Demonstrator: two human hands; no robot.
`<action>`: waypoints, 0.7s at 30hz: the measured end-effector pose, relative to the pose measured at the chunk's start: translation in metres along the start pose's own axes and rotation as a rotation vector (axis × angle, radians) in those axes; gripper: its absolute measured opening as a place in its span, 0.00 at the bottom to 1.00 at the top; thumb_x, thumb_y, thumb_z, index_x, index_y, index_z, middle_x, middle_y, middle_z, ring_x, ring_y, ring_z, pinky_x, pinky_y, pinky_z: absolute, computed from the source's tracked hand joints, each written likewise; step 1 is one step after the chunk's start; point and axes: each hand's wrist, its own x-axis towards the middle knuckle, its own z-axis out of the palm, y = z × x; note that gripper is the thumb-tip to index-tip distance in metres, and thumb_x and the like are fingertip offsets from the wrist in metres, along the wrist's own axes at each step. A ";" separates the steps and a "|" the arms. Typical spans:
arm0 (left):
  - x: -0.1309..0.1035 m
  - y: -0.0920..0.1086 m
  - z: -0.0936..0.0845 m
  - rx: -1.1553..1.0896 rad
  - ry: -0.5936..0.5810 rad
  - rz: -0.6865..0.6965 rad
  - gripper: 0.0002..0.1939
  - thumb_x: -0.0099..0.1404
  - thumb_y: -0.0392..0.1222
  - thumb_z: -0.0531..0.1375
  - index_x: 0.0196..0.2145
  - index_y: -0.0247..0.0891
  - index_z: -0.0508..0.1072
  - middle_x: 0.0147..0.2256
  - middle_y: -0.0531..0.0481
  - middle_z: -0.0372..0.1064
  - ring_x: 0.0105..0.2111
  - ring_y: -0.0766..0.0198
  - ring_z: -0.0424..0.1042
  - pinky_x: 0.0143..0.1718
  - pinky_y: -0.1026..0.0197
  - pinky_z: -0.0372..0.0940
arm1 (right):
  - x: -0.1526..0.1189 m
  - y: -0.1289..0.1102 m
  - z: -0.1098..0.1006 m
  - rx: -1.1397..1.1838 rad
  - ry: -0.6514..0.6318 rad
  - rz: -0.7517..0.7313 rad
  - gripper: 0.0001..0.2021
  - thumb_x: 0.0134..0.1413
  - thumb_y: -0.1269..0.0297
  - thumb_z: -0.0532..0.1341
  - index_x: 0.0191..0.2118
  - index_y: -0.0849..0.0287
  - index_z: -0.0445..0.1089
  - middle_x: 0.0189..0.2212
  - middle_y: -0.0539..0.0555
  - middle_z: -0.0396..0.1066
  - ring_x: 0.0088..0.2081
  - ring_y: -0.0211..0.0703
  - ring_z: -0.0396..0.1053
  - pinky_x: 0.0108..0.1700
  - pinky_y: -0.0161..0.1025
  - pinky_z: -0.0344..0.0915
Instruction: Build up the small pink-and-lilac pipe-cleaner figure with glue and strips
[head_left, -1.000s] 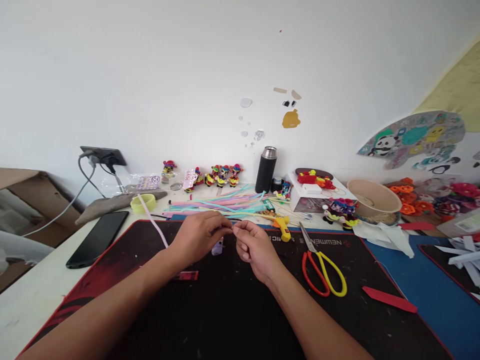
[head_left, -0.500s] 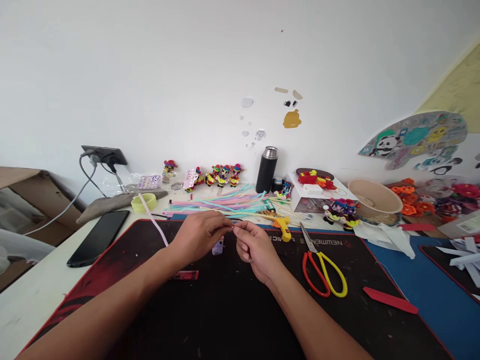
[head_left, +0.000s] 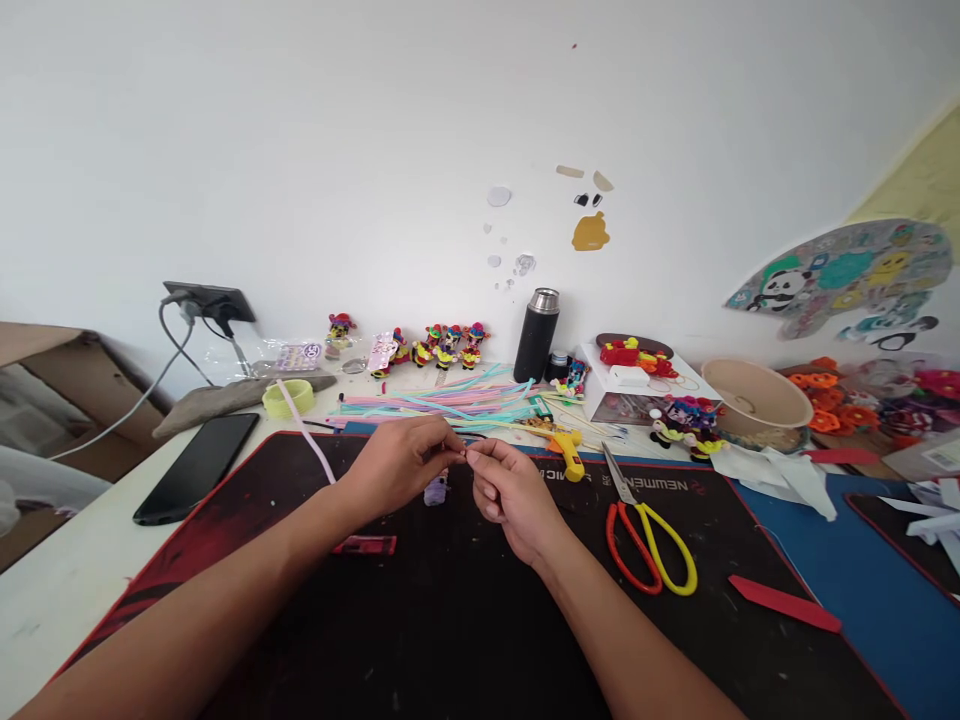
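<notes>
My left hand (head_left: 405,458) and my right hand (head_left: 514,492) meet fingertip to fingertip over the dark desk mat (head_left: 450,620). Both are closed in a pinch around something tiny, which the fingers mostly hide. Just below and behind my left fingers is a small pale purple fuzzy piece (head_left: 436,488); whether it is held or lies on the mat I cannot tell. A pale lilac pipe cleaner (head_left: 307,432) slants down behind my left wrist. Beneath my left forearm rests a small red translucent object (head_left: 365,545).
Scissors (head_left: 649,540) and a red strip (head_left: 784,603) lie right, a yellow glue gun (head_left: 570,455) ahead. Behind are pipe cleaners (head_left: 442,400), a black flask (head_left: 536,335), several small figures (head_left: 450,345) and a beige bowl (head_left: 757,395). A phone (head_left: 196,468) and yellow tape roll (head_left: 288,399) sit left.
The view has shifted slightly. Both hands keep nearly the same pose, still pinched together at the fingertips.
</notes>
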 end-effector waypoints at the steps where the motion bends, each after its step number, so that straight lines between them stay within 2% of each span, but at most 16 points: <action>1: 0.000 0.000 0.000 -0.009 -0.001 -0.014 0.03 0.67 0.34 0.64 0.34 0.40 0.77 0.31 0.54 0.77 0.30 0.65 0.75 0.32 0.65 0.65 | 0.000 0.000 0.000 -0.002 -0.002 -0.001 0.19 0.46 0.52 0.74 0.36 0.57 0.69 0.15 0.38 0.57 0.13 0.27 0.48 0.17 0.30 0.36; 9: -0.001 0.000 0.002 -0.057 0.003 -0.028 0.04 0.67 0.33 0.65 0.34 0.39 0.78 0.31 0.54 0.78 0.31 0.65 0.76 0.34 0.66 0.65 | 0.003 0.002 -0.002 -0.020 -0.002 -0.023 0.19 0.47 0.52 0.74 0.36 0.57 0.69 0.14 0.37 0.57 0.13 0.28 0.48 0.17 0.30 0.36; 16: -0.001 0.002 0.000 0.074 0.023 0.103 0.04 0.70 0.33 0.63 0.37 0.38 0.78 0.33 0.52 0.79 0.32 0.64 0.76 0.34 0.65 0.65 | 0.002 0.001 -0.002 -0.018 0.002 -0.019 0.20 0.47 0.52 0.75 0.36 0.57 0.68 0.14 0.37 0.57 0.13 0.27 0.48 0.17 0.30 0.35; 21: -0.001 0.001 0.001 0.085 0.061 0.176 0.06 0.72 0.33 0.61 0.38 0.37 0.78 0.33 0.51 0.78 0.32 0.64 0.76 0.34 0.65 0.66 | 0.001 0.000 -0.002 -0.006 -0.019 -0.009 0.19 0.48 0.53 0.74 0.37 0.58 0.69 0.15 0.38 0.58 0.13 0.27 0.49 0.17 0.29 0.35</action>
